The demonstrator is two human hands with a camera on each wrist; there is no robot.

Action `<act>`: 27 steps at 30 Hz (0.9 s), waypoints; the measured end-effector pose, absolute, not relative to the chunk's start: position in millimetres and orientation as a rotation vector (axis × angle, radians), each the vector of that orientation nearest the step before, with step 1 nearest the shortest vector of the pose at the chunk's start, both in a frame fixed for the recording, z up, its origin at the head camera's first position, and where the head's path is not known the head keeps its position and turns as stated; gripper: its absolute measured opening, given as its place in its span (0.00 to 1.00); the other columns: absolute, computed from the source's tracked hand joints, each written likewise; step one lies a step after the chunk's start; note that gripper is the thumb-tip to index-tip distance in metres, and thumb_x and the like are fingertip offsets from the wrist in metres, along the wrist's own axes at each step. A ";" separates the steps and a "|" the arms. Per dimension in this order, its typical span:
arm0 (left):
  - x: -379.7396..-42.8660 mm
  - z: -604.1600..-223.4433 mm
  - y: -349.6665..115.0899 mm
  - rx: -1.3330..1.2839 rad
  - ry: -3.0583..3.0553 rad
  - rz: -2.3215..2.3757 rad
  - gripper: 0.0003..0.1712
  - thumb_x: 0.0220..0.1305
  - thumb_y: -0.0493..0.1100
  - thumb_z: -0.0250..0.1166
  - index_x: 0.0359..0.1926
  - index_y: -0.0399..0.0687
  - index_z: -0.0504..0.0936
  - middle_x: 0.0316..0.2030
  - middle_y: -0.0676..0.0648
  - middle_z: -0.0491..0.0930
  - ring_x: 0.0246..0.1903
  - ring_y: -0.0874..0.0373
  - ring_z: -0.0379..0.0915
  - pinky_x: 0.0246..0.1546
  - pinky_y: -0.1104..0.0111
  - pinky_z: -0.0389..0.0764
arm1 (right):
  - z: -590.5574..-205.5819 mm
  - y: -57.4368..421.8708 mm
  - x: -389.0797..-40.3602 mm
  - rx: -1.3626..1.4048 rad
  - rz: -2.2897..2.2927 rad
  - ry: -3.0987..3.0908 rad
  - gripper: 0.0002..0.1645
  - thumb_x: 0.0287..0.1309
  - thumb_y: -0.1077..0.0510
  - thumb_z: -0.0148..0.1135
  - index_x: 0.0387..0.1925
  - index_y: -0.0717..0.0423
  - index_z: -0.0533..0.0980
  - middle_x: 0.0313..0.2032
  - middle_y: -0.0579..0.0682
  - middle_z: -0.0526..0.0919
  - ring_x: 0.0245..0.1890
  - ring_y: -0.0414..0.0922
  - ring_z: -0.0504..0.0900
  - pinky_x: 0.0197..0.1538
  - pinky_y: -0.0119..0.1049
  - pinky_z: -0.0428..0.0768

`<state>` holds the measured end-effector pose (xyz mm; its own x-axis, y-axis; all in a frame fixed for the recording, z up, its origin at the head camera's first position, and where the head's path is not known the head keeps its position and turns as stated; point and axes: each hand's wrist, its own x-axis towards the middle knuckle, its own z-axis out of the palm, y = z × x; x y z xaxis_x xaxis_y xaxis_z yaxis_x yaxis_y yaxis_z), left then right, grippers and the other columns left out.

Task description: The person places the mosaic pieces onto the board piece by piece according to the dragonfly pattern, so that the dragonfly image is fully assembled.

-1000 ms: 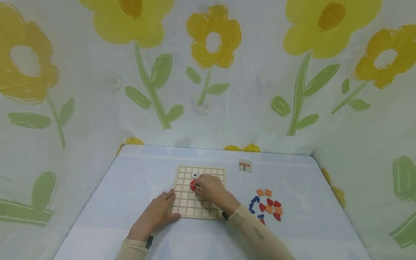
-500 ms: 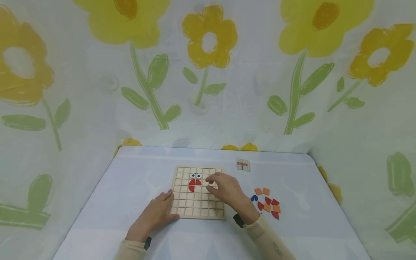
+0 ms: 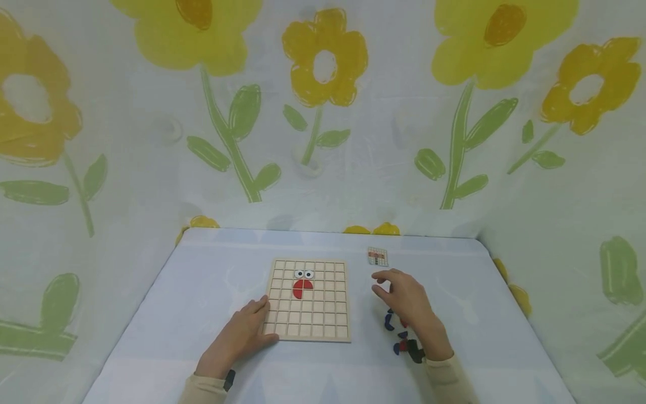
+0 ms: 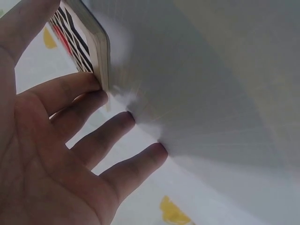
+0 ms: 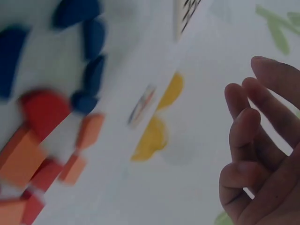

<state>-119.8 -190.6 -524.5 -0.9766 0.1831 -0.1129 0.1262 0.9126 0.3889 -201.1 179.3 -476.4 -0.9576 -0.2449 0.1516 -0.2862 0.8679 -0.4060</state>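
A wooden grid board [image 3: 323, 317] lies flat on the table. Two white eye pieces [image 3: 304, 274] sit in its upper cells, and red quarter-circle pieces [image 3: 298, 289] adjoin below them. My left hand [image 3: 245, 330] rests at the board's left edge and near corner, fingers extended; the left wrist view shows fingertips against the board's side [image 4: 101, 51]. To the right, my empty right hand [image 3: 407, 297] hovers with loosely bent fingers over the loose pieces, hiding many of them. Blue curved pieces [image 5: 93, 40], red quarter pieces [image 5: 44, 112] and orange squares [image 5: 21, 154] show in the right wrist view.
A small card [image 3: 377, 256] with a printed grid picture lies behind the board, to its right. The pale tablecloth [image 3: 212, 280] covers the table, and a flower-patterned curtain [image 3: 383, 168] rises along its back and sides.
My right hand has left a red piece on the board and moved right, over the loose pieces. The second eye and more red pieces now show. My left hand stays at the board's edge.
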 end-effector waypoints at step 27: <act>-122.2 -525.2 -191.0 0.266 2.932 0.572 0.50 0.56 0.58 0.76 0.69 0.30 0.70 0.73 0.35 0.64 0.70 0.31 0.60 0.69 0.41 0.65 | -506.0 306.6 -175.9 0.001 0.601 -3.058 0.23 0.62 0.52 0.71 0.56 0.56 0.81 0.47 0.57 0.85 0.38 0.50 0.80 0.37 0.48 0.86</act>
